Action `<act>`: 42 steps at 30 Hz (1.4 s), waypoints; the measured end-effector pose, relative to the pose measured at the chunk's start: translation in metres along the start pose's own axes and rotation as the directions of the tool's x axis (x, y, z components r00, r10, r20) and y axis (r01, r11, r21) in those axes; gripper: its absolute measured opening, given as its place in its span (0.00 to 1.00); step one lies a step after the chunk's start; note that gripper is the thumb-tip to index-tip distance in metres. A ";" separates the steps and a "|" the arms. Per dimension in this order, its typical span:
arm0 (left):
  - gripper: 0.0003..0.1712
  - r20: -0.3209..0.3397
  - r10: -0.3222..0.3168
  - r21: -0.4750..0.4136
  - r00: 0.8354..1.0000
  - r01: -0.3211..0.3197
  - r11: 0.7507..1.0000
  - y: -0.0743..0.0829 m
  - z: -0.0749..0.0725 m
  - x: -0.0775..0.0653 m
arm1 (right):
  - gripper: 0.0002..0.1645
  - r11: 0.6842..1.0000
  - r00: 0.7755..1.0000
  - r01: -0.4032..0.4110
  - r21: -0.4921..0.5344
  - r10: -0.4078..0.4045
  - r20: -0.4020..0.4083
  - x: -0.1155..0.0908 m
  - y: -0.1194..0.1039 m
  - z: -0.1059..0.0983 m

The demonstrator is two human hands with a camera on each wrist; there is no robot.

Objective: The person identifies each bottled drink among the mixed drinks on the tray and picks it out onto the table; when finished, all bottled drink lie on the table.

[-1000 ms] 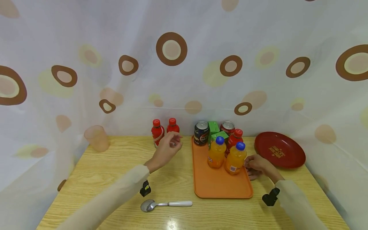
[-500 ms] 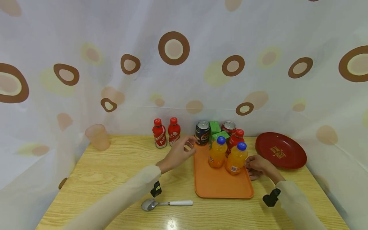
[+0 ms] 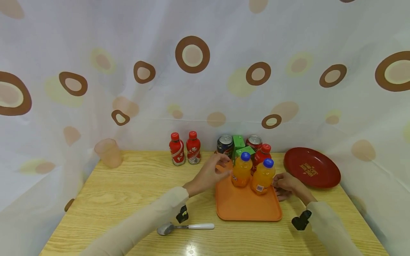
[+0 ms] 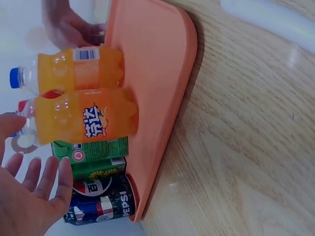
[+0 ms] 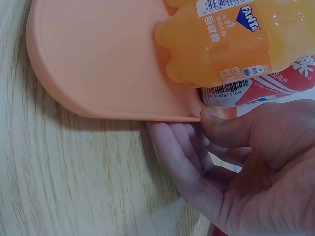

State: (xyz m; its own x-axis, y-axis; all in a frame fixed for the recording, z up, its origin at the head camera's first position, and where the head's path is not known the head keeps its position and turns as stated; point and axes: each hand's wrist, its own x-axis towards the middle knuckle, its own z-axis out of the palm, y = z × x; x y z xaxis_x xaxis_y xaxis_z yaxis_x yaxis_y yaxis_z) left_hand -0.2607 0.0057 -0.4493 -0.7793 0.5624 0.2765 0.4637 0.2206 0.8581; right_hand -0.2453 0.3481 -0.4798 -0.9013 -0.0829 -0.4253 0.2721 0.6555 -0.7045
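An orange tray (image 3: 248, 209) bears two orange soda bottles with blue caps, the left one (image 3: 241, 174) and the right one (image 3: 262, 180). Behind them are a red-capped bottle (image 3: 262, 155), green cartons (image 3: 238, 141), a dark Pepsi can (image 4: 101, 201) and a red can (image 3: 254, 142). Over the tray's left edge, my left hand (image 3: 212, 173) hovers with loosely bent, spread fingers beside the left soda bottle, holding nothing. At the tray's right side, my right hand (image 5: 236, 162) pinches the rim, thumb on top and fingers against the outside and underneath.
Two red bottles, one (image 3: 177, 150) and another (image 3: 193, 148), stand left of the tray. A spoon with a white handle (image 3: 200, 226) lies in front. At the back are a translucent cup (image 3: 109, 154) and a red plate (image 3: 312, 167) leaning against the patterned curtain (image 3: 224, 99).
My left hand has moved right, from in front of the red bottles to the left soda bottle on the tray. The right hand has stayed at the tray's rim.
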 end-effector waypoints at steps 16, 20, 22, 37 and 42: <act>0.33 -0.008 -0.043 -0.068 0.999 0.042 0.997 0.000 0.022 0.009 | 0.09 1.000 1.000 0.006 0.002 -0.006 0.001 -0.002 -0.007 -0.001; 0.35 -0.022 -0.057 -0.089 0.998 0.054 0.995 -0.001 0.030 0.015 | 0.09 1.000 1.000 0.006 -0.010 -0.006 -0.006 -0.002 -0.008 -0.004; 0.36 -0.025 -0.065 -0.087 0.998 0.063 0.994 -0.003 0.035 0.017 | 0.09 1.000 1.000 0.006 -0.022 -0.006 -0.010 -0.002 -0.007 -0.005; 0.40 -0.061 -0.079 -0.046 0.995 0.076 0.996 -0.017 0.049 0.023 | 0.08 1.000 1.000 -0.003 -0.009 0.003 -0.008 -0.002 -0.005 -0.003; 0.41 -0.044 -0.067 0.011 0.997 0.067 0.998 -0.019 0.046 0.016 | 0.09 1.000 1.000 0.007 -0.003 -0.007 0.008 -0.004 -0.006 -0.001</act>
State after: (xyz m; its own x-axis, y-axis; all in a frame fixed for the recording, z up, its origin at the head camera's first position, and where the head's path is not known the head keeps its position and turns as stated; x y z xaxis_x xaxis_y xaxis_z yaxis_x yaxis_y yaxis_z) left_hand -0.2627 0.0479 -0.4810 -0.8262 0.5109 0.2375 0.4149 0.2665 0.8700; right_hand -0.2439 0.3452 -0.4733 -0.9006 -0.0936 -0.4246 0.2646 0.6569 -0.7060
